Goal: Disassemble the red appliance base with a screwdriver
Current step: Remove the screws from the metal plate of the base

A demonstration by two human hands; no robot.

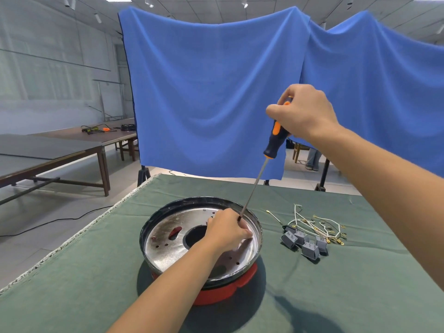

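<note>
step: we judge we're on a screw near the right inner rim of the shiny round metal plate point(168, 246) that sits in the red plastic appliance base point(223, 293); screw itself hidden under fingers
base location: centre of the green cloth-covered table point(96, 272), near front edge
right hand point(304, 111): curled round the black-and-orange handle of the long-shafted screwdriver point(275, 138), held high, shaft slanting down-left
left hand point(228, 230): inside the plate, fingers pinching the shaft's lower end, steadying the tip
tip seated or not: we can't tell
next: we'd say keep the shaft in line with the screw, press down, turn; left hand guides only
risk: tip slipping off the head
beside: grey plastic switch blocks point(305, 241) with loose white wires point(314, 224), right of base, apart from it
</note>
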